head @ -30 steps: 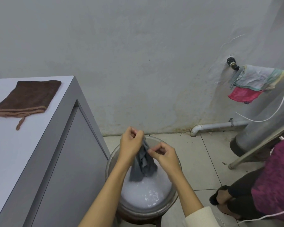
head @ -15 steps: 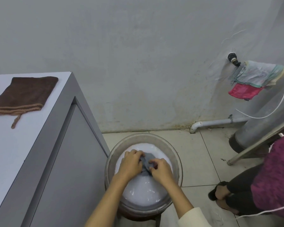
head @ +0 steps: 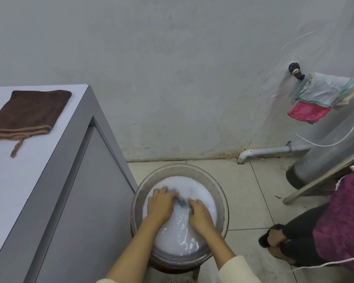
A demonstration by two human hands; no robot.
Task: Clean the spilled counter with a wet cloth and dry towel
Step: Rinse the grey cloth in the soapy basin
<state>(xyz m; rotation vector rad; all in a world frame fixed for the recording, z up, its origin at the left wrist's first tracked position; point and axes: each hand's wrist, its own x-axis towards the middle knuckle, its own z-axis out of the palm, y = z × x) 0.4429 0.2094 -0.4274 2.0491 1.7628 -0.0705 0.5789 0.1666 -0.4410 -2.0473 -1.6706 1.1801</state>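
A round metal basin [head: 221, 198] of cloudy water stands on the floor beside the grey counter [head: 23, 190]. My left hand [head: 160, 205] and my right hand [head: 200, 214] are both down in the water, pressing a grey cloth [head: 182, 201] between them. Only a small dark fold of the cloth shows between my fingers; the rest is under water. A folded brown towel [head: 28, 113] lies flat at the far left of the countertop.
A person in a magenta top [head: 339, 225] crouches at the right, one foot [head: 272, 237] near the basin. Rags [head: 325, 97] hang from a wall tap above a white pipe [head: 274, 151]. A metal cylinder [head: 323, 152] and a slanted bar stand at the right.
A second ago both hands held the grey cloth up, hanging above the basin. They have lowered it into the water and now press it under the surface.
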